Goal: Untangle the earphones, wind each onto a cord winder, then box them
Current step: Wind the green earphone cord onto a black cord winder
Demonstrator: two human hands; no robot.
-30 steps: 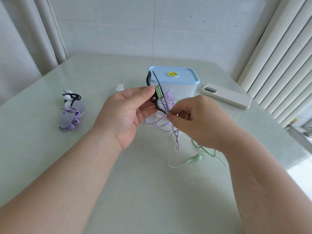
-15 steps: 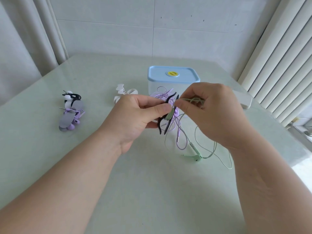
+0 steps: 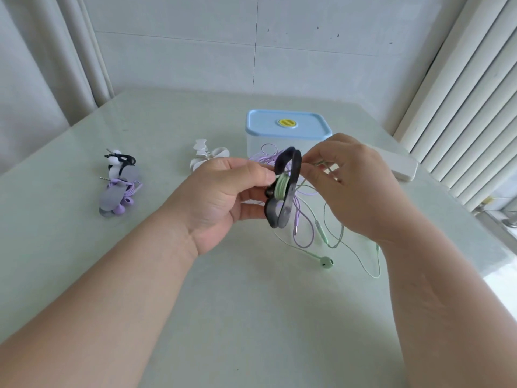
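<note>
My left hand (image 3: 223, 197) grips a black cord winder (image 3: 286, 189) above the table, with several turns of green cord (image 3: 282, 188) around its core. My right hand (image 3: 355, 186) pinches the green cord just right of the winder. The rest of the green earphones trails down to the table, one earbud (image 3: 326, 262) lying there. Loose purple earphones (image 3: 300, 219) lie tangled under the winder. A box with a blue lid (image 3: 288, 124) stands behind my hands, lid on.
Two wound earphone sets, one on a black winder (image 3: 120, 161) and one on a grey winder (image 3: 117, 197), lie at the left. White winders (image 3: 208, 155) lie left of the box. A white phone (image 3: 400, 169) rests at the right, near the vertical blinds.
My right hand has carried the green cord round the winder, adding turns. The winder has turned in my left hand and the loose green cord on the table has shortened.
</note>
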